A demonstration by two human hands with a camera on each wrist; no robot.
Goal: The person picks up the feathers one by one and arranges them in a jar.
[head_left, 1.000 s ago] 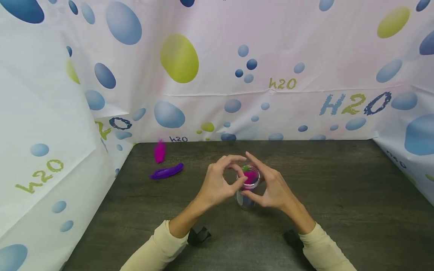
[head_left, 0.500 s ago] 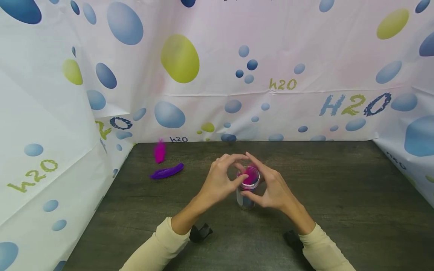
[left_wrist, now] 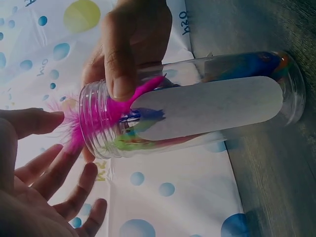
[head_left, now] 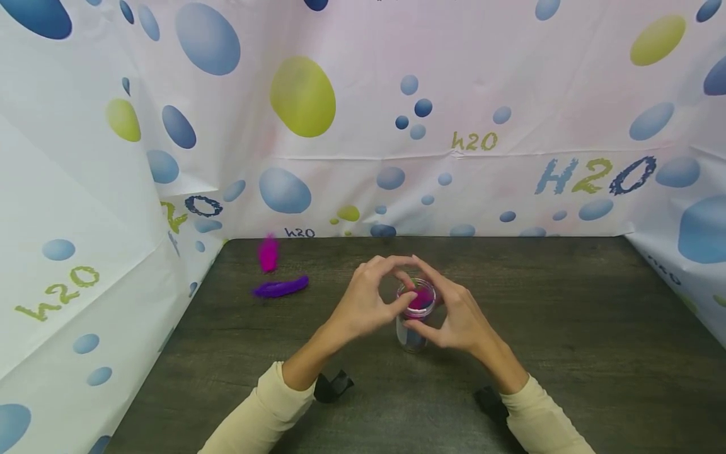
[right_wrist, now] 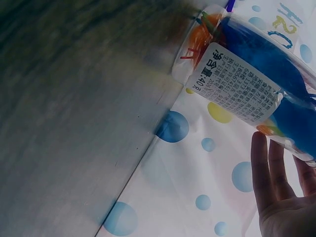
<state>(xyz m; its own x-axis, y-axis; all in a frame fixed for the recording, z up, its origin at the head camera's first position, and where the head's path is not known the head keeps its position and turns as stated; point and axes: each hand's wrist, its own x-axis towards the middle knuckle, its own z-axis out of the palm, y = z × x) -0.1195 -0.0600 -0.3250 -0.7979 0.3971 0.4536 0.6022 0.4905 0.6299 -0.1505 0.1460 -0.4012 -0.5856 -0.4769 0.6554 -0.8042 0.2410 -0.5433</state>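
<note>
A clear jar (head_left: 411, 337) with a white label stands upright on the table, full of coloured feathers. My right hand (head_left: 462, 318) grips it near the neck, thumb across the front in the left wrist view. A bright pink feather (left_wrist: 111, 111) lies in the jar's mouth, its fluffy end sticking out past the threaded rim. My left hand (head_left: 363, 306) is at that opening, thumb and index apart at the fluff, its other fingers loosely spread. Blue and orange feathers show through the jar (right_wrist: 291, 74) in the right wrist view.
A magenta feather (head_left: 268, 254) and a purple feather (head_left: 280, 287) lie on the dark table (head_left: 567, 328), back left. A white backdrop (head_left: 363, 208) with blue and green spots rises behind and at the sides. Dark straps (head_left: 333, 386) sit under the wrists.
The left fingers shift slightly at the jar's mouth, and the pink fluff there changes shape, with green showing again beside it. The right hand and jar stay in place.
</note>
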